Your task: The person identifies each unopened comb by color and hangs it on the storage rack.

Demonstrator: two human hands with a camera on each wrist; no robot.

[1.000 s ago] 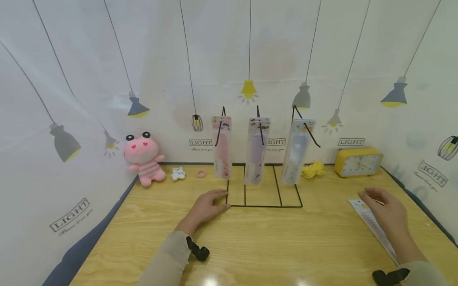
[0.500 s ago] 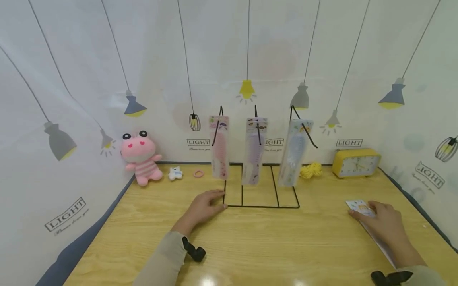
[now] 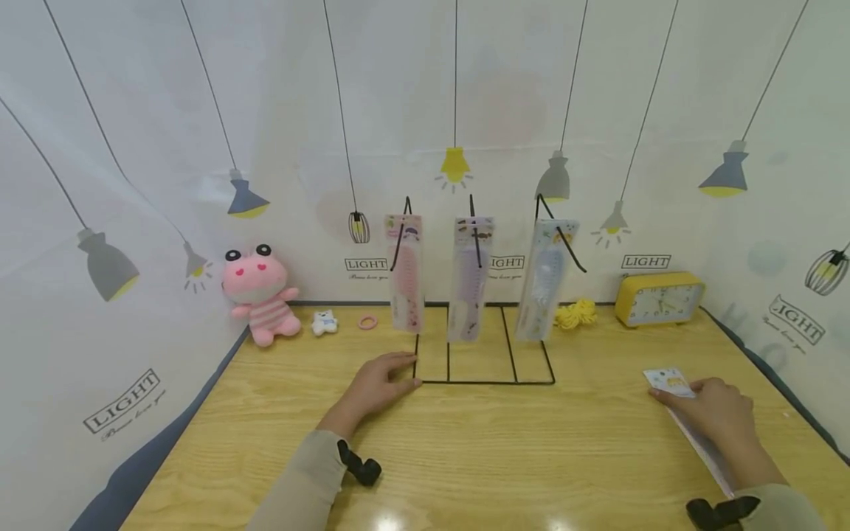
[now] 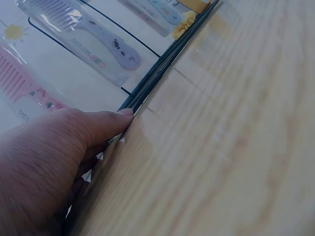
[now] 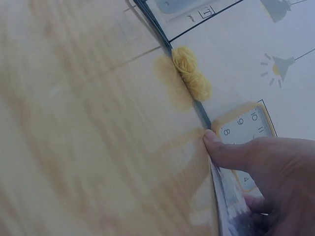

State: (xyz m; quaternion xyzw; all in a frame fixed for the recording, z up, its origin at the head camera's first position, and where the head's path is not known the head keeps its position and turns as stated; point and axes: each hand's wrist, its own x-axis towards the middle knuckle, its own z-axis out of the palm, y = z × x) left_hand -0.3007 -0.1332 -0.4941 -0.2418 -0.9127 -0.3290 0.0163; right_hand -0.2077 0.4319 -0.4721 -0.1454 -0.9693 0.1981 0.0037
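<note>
My left hand (image 3: pixel 375 385) rests at the front left corner of a black wire rack (image 3: pixel 482 383), thumb and fingertips touching its base. In the left wrist view the straight thumb of the left hand (image 4: pixel 47 157) meets the wire. From the rack's hooks hang a pink packaged comb (image 3: pixel 407 276), a purple packaged comb (image 3: pixel 471 280) and a blue one (image 3: pixel 548 276). On the right, my right hand (image 3: pixel 720 417) grips another packaged comb (image 3: pixel 667 380) by its edges, thumb on the left side. The hand covers much of that package.
Along the back stand a pink plush toy (image 3: pixel 262 291), a small white bear figure (image 3: pixel 325 322), a pink ring (image 3: pixel 367 322), a yellow yarn bundle (image 3: pixel 575 314) and a yellow alarm clock (image 3: pixel 660 300). A lamp-printed backdrop (image 3: pixel 265 96) encloses the wooden table (image 3: pixel 505 450).
My right hand has lowered onto the packaged comb at the right, and its thumb and fingers have taken hold of the edges. My left hand stays at the rack's corner.
</note>
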